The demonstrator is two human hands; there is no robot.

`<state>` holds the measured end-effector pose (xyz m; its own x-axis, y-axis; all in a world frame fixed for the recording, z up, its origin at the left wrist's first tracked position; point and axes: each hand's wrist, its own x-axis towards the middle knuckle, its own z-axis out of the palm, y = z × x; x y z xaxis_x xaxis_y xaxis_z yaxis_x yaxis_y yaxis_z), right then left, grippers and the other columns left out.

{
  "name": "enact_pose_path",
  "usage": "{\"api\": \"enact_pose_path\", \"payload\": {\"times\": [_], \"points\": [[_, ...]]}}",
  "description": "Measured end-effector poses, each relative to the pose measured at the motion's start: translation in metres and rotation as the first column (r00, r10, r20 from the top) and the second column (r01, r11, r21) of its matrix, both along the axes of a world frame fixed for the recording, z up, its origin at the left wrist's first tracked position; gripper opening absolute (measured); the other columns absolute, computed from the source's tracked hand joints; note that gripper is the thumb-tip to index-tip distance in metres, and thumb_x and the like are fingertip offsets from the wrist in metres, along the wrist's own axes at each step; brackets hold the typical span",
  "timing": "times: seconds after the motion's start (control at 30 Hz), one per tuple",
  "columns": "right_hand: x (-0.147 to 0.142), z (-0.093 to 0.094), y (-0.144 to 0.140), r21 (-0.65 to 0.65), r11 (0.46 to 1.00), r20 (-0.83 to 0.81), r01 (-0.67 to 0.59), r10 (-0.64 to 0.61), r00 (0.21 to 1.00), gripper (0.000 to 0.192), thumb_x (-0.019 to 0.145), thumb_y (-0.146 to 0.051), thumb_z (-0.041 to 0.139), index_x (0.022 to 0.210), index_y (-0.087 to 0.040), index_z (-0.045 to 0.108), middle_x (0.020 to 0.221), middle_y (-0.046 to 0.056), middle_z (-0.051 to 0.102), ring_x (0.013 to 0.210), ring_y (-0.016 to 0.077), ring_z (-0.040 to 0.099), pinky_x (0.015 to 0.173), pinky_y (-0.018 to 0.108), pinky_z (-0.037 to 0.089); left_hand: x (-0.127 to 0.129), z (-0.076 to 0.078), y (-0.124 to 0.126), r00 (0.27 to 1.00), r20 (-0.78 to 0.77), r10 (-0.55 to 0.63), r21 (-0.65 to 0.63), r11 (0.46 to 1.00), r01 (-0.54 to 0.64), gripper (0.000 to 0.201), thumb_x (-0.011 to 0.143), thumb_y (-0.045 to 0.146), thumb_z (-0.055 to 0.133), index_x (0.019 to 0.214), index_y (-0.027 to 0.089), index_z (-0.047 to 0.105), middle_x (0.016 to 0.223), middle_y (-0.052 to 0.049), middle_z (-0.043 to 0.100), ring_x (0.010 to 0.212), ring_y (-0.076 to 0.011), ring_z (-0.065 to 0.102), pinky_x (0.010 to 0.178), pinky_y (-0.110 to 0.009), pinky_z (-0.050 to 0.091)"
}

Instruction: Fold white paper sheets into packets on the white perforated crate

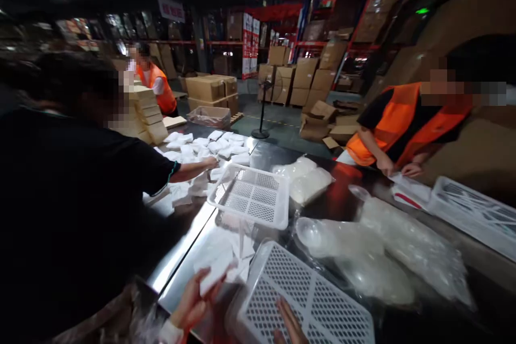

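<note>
Down at the bottom centre of the frame, the left hand (pixel 192 301) is pinching a white packet (pixel 213 266) in its grip, while the right hand (pixel 291 325), fingers flat, is resting on the near white mesh tray (pixel 318 290) on the steel surface (pixel 185 250).

Right hand (pixel 289 325) cut off by bottom edge, only fingers on the white basket (pixel 306 301). Left hand (pixel 193 303) motion-blurred around a white packet (pixel 215 269); grip unclear. Right-side tray (pixel 475 215) cut by frame edge. Shelf contents (pixel 121 27) too dark and small to tell.
</note>
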<state>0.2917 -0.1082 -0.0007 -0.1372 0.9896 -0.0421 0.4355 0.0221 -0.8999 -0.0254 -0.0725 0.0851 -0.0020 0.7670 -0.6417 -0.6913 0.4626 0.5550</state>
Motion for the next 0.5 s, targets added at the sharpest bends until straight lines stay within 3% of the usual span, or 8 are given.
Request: {"api": "enact_pose_path", "payload": {"times": [0.07, 0.13, 0.17, 0.23, 0.37, 0.47, 0.5], "points": [[-0.008, 0.016, -0.001, 0.045, 0.997, 0.028, -0.055, 0.054, 0.998, 0.048, 0.074, -0.056, 0.059, 0.117, -0.072, 0.047, 0.132, -0.011, 0.058, 0.125, 0.0295, 0.05, 0.101, 0.052, 0.048, -0.03, 0.012, 0.035, 0.959, -0.28, 0.035, 0.114, 0.993, -0.003, 0.049, 0.088, 0.041, 0.05, 0.124, 0.008, 0.046, 0.107, -0.018, 0.069, 0.111, -0.025, 0.065, 0.092, -0.034, 0.055], [-0.012, 0.037, -0.002, 0.083, 0.994, 0.062, -0.071, 0.066, 0.996, 0.046, 0.078, -0.054, 0.056, 0.121, -0.067, 0.049, 0.132, -0.01, 0.059, 0.125, 0.0279, 0.051, 0.101, 0.05, 0.049, -0.048, 0.015, 0.077, 0.926, -0.377, 0.034, 0.149, 0.989, 0.024, 0.058, 0.092, 0.053, 0.036, 0.131, 0.009, 0.04, 0.113, -0.02, 0.066, 0.115, -0.0245, 0.062, 0.095, -0.036, 0.054], [-0.014, 0.047, -0.001, 0.1, 0.993, 0.083, -0.064, 0.056, 0.995, 0.044, 0.08, -0.052, 0.055, 0.122, -0.064, 0.051, 0.133, -0.009, 0.058, 0.126, 0.0271, 0.051, 0.102, 0.048, 0.048, -0.051, 0.012, 0.095, 0.908, -0.419, 0.004, 0.146, 0.987, 0.063, 0.063, 0.091, 0.057, 0.038, 0.132, 0.009, 0.04, 0.116, -0.02, 0.065, 0.115, -0.0257, 0.062, 0.095, -0.039, 0.053], [-0.013, 0.063, 0.002, 0.129, 0.99, 0.131, -0.048, 0.031, 0.991, 0.041, 0.084, -0.049, 0.052, 0.125, -0.055, 0.056, 0.134, -0.006, 0.059, 0.126, 0.0257, 0.053, 0.103, 0.046, 0.048, -0.044, -0.004, 0.119, 0.795, -0.596, -0.113, 0.111, 0.969, 0.221, 0.062, 0.09, 0.055, 0.043, 0.135, 0.013, 0.041, 0.123, -0.019, 0.061, 0.118, -0.027, 0.06, 0.098, -0.045, 0.05], [-0.001, 0.07, 0.02, 0.244, 0.969, 0.256, -0.029, -0.035, 0.966, 0.037, 0.089, -0.042, 0.047, 0.12, -0.037, 0.067, 0.126, 0.002, 0.066, 0.12, 0.0251, 0.06, 0.1, 0.043, 0.052, 0.001, -0.047, 0.112, 0.507, -0.815, -0.282, 0.024, 0.857, 0.515, 0.046, 0.077, 0.024, 0.06, 0.121, 0.013, 0.058, 0.14, -0.018, 0.052, 0.139, -0.0293, 0.037, 0.118, -0.048, 0.025], [0.024, 0.064, 0.049, 0.35, 0.937, 0.384, 0.013, -0.156, 0.91, 0.037, 0.09, -0.036, 0.044, 0.113, -0.025, 0.071, 0.122, 0.008, 0.068, 0.117, 0.0268, 0.061, 0.101, 0.046, 0.051, 0.032, -0.069, 0.09, 0.313, -0.882, -0.353, -0.029, 0.702, 0.711, 0.049, 0.063, 0.005, 0.06, 0.111, 0.013, 0.065, 0.147, -0.016, 0.046, 0.145, -0.0287, 0.025, 0.122, -0.046, 0.008], [0.036, 0.062, 0.062, 0.366, 0.93, 0.429, 0.029, -0.196, 0.882, 0.038, 0.09, -0.033, 0.043, 0.111, -0.021, 0.072, 0.12, 0.011, 0.068, 0.116, 0.0274, 0.062, 0.102, 0.046, 0.051, 0.038, -0.074, 0.085, 0.206, -0.906, -0.369, -0.077, 0.624, 0.777, 0.056, 0.06, 0.002, 0.059, 0.114, 0.013, 0.064, 0.148, -0.016, 0.044, 0.146, -0.0292, 0.024, 0.121, -0.048, 0.006]]}}
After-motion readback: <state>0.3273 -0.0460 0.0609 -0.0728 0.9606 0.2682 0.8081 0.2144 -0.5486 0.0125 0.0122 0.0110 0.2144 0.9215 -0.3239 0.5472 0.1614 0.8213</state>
